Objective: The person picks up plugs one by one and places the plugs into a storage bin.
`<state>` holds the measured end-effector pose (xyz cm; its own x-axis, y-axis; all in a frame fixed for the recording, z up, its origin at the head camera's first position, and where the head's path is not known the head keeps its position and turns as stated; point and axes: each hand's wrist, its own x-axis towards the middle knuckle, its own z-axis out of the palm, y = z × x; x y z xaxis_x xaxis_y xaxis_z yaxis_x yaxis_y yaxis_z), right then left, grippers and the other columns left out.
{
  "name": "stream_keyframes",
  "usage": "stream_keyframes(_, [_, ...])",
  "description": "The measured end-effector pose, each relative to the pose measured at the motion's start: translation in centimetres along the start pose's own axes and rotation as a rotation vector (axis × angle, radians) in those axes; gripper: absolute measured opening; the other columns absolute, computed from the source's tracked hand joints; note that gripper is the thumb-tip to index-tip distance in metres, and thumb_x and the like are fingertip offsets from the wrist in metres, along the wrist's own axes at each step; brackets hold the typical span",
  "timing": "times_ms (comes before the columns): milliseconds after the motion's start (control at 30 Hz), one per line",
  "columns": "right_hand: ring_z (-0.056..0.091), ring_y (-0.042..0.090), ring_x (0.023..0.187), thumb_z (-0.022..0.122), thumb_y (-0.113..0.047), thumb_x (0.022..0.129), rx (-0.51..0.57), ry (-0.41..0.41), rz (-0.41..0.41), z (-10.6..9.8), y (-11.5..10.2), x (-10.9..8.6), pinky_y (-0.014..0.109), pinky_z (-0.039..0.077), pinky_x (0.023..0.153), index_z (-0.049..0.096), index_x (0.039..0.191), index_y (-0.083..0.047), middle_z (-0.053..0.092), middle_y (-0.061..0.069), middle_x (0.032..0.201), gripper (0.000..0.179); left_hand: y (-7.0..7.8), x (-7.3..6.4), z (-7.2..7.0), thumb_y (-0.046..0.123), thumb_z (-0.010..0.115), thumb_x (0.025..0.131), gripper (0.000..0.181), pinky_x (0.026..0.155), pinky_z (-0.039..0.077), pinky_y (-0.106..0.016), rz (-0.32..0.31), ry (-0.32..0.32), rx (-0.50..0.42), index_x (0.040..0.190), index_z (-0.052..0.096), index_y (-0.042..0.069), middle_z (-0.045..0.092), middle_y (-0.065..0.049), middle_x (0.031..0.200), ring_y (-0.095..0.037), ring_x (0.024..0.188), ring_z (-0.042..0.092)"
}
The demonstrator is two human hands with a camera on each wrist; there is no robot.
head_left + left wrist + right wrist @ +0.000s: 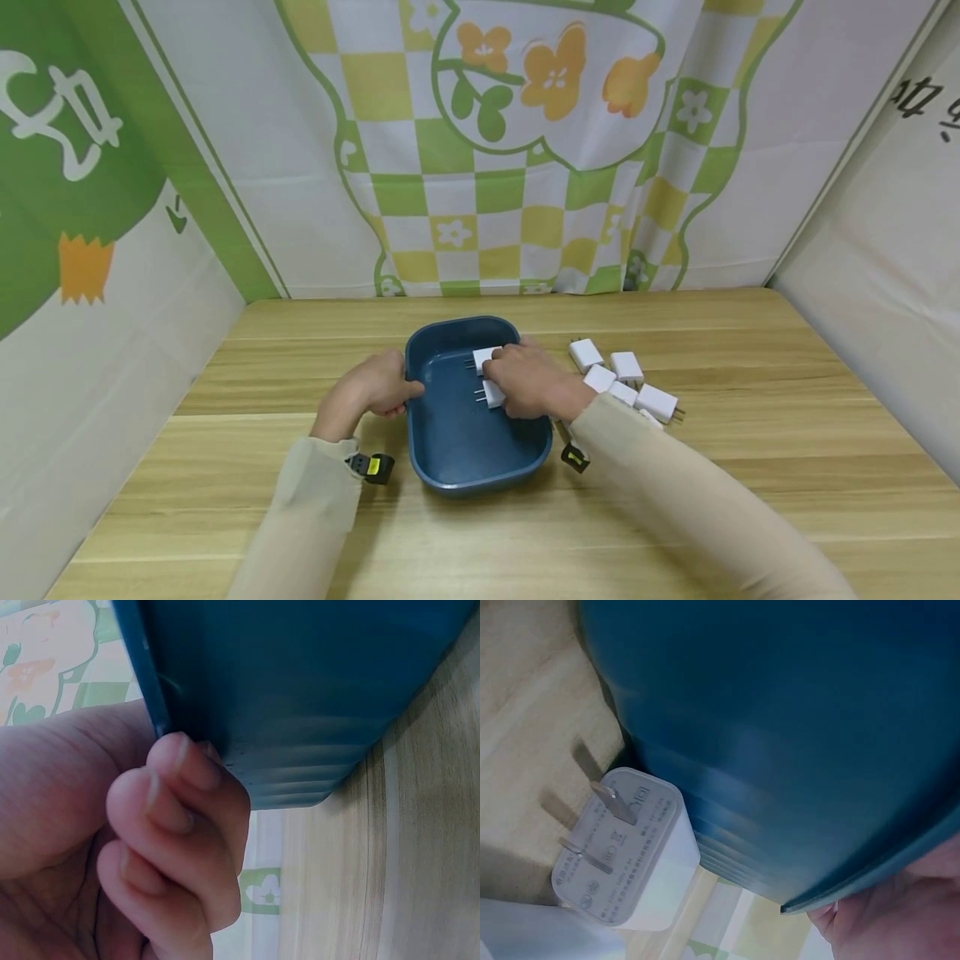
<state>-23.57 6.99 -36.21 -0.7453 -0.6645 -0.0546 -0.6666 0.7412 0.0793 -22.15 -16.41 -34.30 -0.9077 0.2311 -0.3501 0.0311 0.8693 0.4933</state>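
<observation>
A dark blue rectangular bin [480, 481] sits on the wooden table. My left hand [375, 385] pinches its left rim, the thumb over the inside and curled fingers [187, 817] against the outer wall. Over the right rim reaches my right hand [528, 381], gripping white charger plugs inside the bin. Two plugs show at its fingertips: an upper charger plug [486, 358] and a lower charger plug [492, 394], prongs toward the left. In the right wrist view, the bin wall hides most of the right hand [900, 915].
Several white charger plugs [657, 403] lie in a loose group on the table [750, 467] right of the bin. One charger plug [630, 855] stands close to the bin's outer wall. A patterned curtain [517, 225] hangs behind the table's far edge.
</observation>
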Motion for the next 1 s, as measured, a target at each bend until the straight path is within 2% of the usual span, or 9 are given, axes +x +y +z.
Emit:
stream_keyframes(300, [0.062, 0.021, 0.102, 0.079, -0.015, 0.082, -0.048, -0.008, 0.012, 0.27, -0.26, 0.11, 0.038, 0.039, 0.088, 0.071, 0.118, -0.013, 0.068, 0.005, 0.109, 0.038, 0.05, -0.03, -0.01, 0.017, 0.060, 0.100, 0.040, 0.049, 0.040, -0.022, -0.006, 0.004, 0.006, 0.063, 0.064, 0.002, 0.056, -0.001, 0.052, -0.010, 0.045, 0.049])
stream_keyframes(633, [0.061, 0.022, 0.094, 0.083, -0.020, 0.083, -0.026, 0.007, 0.059, 0.44, -0.30, 0.49, 0.036, 0.038, 0.081, 0.071, 0.117, -0.012, 0.068, 0.005, 0.106, 0.037, 0.12, -0.03, -0.02, 0.017, 0.060, 0.101, 0.038, 0.049, 0.040, -0.022, -0.006, 0.009, 0.008, 0.068, 0.067, -0.002, 0.057, -0.003, 0.053, -0.011, 0.045, 0.050])
stream_keyframes(1000, [0.064, 0.026, 0.094, 0.084, -0.015, 0.078, -0.015, 0.091, 0.057, 0.71, -0.05, 0.87, 0.039, 0.041, 0.080, 0.071, 0.112, -0.008, 0.067, 0.008, 0.102, 0.037, 0.06, 0.05, 0.01, 0.017, 0.060, 0.100, 0.037, 0.049, 0.040, -0.022, -0.003, 0.012, 0.016, 0.071, 0.068, -0.004, 0.058, -0.003, 0.054, -0.011, 0.045, 0.050])
